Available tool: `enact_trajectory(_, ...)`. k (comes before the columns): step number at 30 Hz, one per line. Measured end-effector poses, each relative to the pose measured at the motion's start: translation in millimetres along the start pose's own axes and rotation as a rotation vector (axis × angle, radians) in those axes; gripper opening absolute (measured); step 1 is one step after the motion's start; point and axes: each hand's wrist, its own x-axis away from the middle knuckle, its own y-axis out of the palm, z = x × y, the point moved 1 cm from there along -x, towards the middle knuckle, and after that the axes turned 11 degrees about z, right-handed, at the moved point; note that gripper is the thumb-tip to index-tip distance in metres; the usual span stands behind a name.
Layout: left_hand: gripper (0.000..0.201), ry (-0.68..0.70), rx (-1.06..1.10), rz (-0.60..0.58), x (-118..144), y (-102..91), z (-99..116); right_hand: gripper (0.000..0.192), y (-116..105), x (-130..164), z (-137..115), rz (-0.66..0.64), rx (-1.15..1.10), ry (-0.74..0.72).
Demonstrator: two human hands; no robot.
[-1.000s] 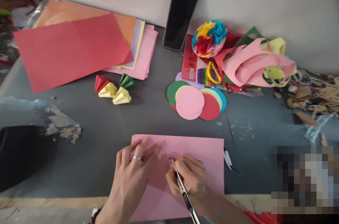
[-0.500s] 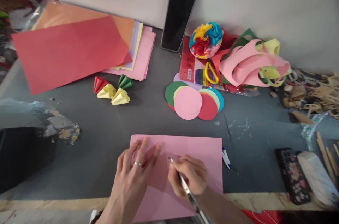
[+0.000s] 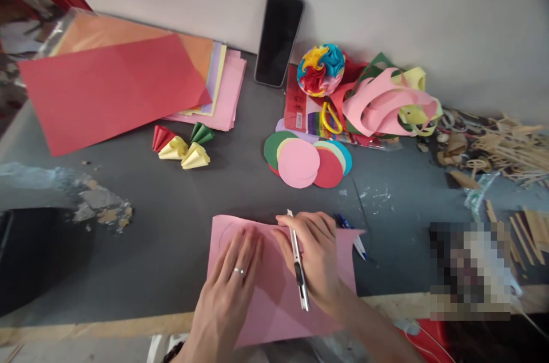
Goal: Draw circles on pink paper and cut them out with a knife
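Observation:
A pink paper sheet (image 3: 274, 308) lies at the table's front edge, its top edge bent up slightly near the right corner. My left hand (image 3: 227, 288) is flat on the sheet, fingers stretched and close together, a ring on one of them. Part of a curved line shows beside those fingers. My right hand (image 3: 319, 257) holds a slim silver utility knife (image 3: 299, 271) slanting across its fingers, tip toward the far side. Its thumb and index finger are at the sheet's top edge; whether they pinch the paper, I cannot tell. A blue-and-white pen (image 3: 360, 247) lies partly under the sheet's right side.
Paper circles (image 3: 299, 163) in several colours lie beyond the sheet, with folded paper cones (image 3: 174, 147) to their left. A red sheet (image 3: 115, 91) tops the paper stack. A phone (image 3: 279, 37) leans on the wall near a colourful ball (image 3: 321, 70) and pink paper offcuts (image 3: 386, 103).
My right hand, with the knife, has moved from mid-sheet to its top edge, and the knife has turned more upright. The sheet's top right has bent. My left fingers have drawn together.

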Motion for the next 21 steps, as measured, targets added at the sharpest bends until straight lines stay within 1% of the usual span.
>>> enact_trajectory(1, 0.072, 0.002, -0.002, 0.004, 0, 0.8, 0, 0.009, -1, -4, -1, -0.017, -0.007, -0.004)
enact_trajectory(2, 0.071, 0.009, -0.01, 0.009, -1, 1.3, 0, 0.01, -2, -7, -1, -0.038, -0.014, -0.015)
enact_trajectory(5, 0.068, 0.022, -0.037, 0.008, -2, 1.7, 0, 0.022, -4, -13, -1, -0.099, -0.014, -0.04)
enact_trajectory(7, 0.066, 0.027, -0.043, 0.008, -3, 1.1, 0, 0.026, -5, -14, -1, -0.106, -0.009, -0.036)
enact_trajectory(10, 0.06, 0.045, -0.074, 0.025, -4, 0.5, 0, 0.025, -8, -14, -3, -0.116, -0.027, -0.038)
enact_trajectory(12, 0.057, 0.053, -0.099, 0.028, -5, 0.6, 0, 0.024, -11, -15, -5, -0.147, -0.052, -0.032)
enact_trajectory(18, 0.06, 0.055, -0.109, 0.03, -5, -0.7, -2, 0.022, -15, -24, -5, -0.226, -0.124, 0.016)
enact_trajectory(21, 0.065, 0.045, -0.059, 0.008, -7, -3.8, -5, 0.022, -17, -28, -5, -0.243, -0.106, -0.009)
